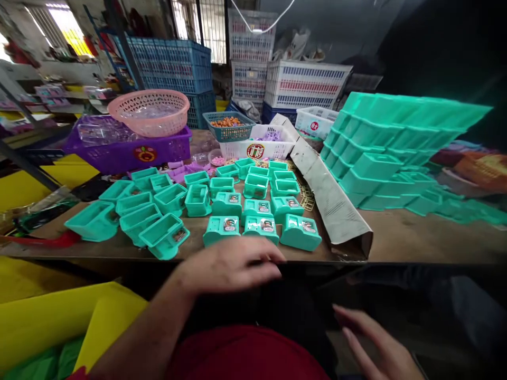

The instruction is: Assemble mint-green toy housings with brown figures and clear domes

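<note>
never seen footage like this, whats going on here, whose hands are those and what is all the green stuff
There is no machine here: a camera worn on a person's head looks forward and down, so the two bare hands are that person's own. The left hand hovers flat at the near edge of the wooden table, just in front of the teal plastic boxes; the right hand is lower, open, below the table. Neither holds anything. More teal pieces stand in a tall stack on the right, beside a long cardboard piece. Behind are a pink basket, a purple crate and white baskets.
</note>
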`<state>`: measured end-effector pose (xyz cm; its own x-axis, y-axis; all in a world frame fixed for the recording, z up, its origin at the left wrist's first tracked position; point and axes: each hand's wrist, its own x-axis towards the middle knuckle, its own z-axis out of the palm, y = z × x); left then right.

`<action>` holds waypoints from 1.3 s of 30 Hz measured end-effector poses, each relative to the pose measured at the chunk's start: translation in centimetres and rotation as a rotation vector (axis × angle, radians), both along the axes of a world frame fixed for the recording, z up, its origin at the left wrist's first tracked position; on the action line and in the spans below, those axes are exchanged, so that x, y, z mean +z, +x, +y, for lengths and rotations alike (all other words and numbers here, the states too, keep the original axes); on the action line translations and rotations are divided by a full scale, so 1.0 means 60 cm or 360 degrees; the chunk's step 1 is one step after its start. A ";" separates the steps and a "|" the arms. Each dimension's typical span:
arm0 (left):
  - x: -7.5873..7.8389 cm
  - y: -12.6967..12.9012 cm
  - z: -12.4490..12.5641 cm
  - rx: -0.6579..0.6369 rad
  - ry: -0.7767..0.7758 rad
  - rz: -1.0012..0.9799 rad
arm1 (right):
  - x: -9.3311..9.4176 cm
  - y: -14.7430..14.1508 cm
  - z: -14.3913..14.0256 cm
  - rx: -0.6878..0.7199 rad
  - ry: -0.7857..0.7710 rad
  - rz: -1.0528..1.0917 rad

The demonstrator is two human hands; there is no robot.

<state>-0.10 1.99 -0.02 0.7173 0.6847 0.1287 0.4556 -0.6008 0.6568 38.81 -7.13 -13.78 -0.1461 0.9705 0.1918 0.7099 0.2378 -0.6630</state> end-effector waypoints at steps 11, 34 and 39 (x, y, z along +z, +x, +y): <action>-0.231 -0.103 -0.003 0.1135 0.1230 0.0215 | -0.040 -0.359 0.211 0.0295 0.0916 -0.0539; -0.131 -0.105 0.178 0.1145 0.0659 0.0842 | -0.002 -0.240 0.223 -0.0228 0.0814 -0.0547; -0.127 -0.114 0.154 0.1210 0.0586 0.0750 | -0.053 -0.220 0.204 -0.0274 0.0772 -0.0742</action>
<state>-6.93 11.21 -7.63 0.1324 0.9616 0.2403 0.9762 -0.1686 0.1368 25.63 5.13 -16.93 -0.1703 0.8076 0.5647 0.9489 0.2889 -0.1270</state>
